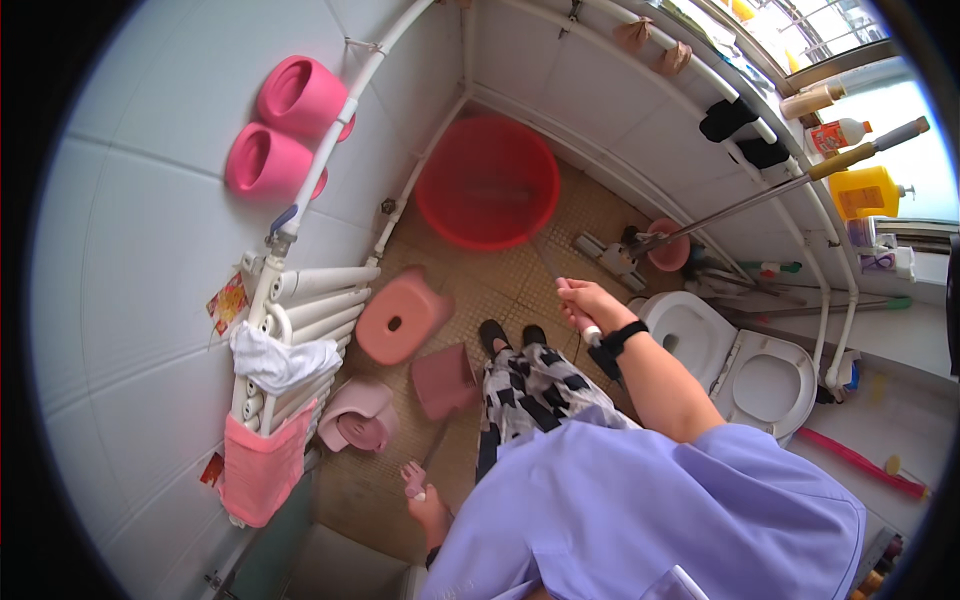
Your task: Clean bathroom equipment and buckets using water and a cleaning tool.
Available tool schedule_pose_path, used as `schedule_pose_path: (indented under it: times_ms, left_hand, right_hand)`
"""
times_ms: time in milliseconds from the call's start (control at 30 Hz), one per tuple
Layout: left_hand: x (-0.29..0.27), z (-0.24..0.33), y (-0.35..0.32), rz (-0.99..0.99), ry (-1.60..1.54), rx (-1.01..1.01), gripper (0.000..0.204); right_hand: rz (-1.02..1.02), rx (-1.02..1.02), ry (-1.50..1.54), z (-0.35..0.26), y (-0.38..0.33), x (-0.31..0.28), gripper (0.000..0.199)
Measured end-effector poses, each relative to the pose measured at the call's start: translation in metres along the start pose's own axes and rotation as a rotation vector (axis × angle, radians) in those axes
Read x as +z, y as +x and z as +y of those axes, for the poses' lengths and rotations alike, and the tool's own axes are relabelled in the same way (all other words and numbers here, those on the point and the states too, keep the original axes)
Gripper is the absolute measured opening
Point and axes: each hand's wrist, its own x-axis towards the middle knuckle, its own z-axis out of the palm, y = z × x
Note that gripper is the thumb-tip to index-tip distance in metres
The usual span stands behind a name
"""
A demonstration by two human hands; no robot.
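Observation:
My right hand [590, 303] is closed around the pink grip of a thin pole [548, 262]. The pole runs forward to the lower edge of a big red basin [487, 225]; its far end is hidden there. Low at my left side, my left hand [431, 514] is wrapped around the upper end of a handle with a pink pronged clip [413, 478]. A thin stick runs from this clip up to a mauve dustpan [444, 382] on the floor. Beside the dustpan is a salmon-pink stool [403, 316].
A pale pink child's potty-like seat [358, 418] stands by a white radiator [320, 305] at left. On the right are an open toilet [690, 330], a floor mop [612, 262] with a long metal pole, and a small pink bucket [668, 247]. White pipes [372, 65] line the walls.

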Motion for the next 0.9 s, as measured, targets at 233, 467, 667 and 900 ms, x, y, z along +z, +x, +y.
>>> schedule_pose_path:
  times_ms: [233,467,667,900]
  left_hand:
    - [0.009,0.042,0.017,0.04,-0.021,-0.284,0.031]
    - [0.028,0.101,0.019,-0.001,-0.059,-0.277,0.014]
    - [0.025,0.085,0.017,0.04,-0.031,-0.233,0.016]
    - [0.029,0.065,0.007,0.05,0.061,-0.153,0.024]
  right_hand:
    - [0.04,0.013,0.039,-0.013,0.131,0.013,0.005]
    - [-0.163,-0.061,0.216,-0.016,0.097,-0.014,0.011]
    - [-0.116,0.102,0.289,-0.01,0.043,-0.039,0.012]
    - [-0.373,0.211,0.779,0.005,0.082,-0.037,0.02]
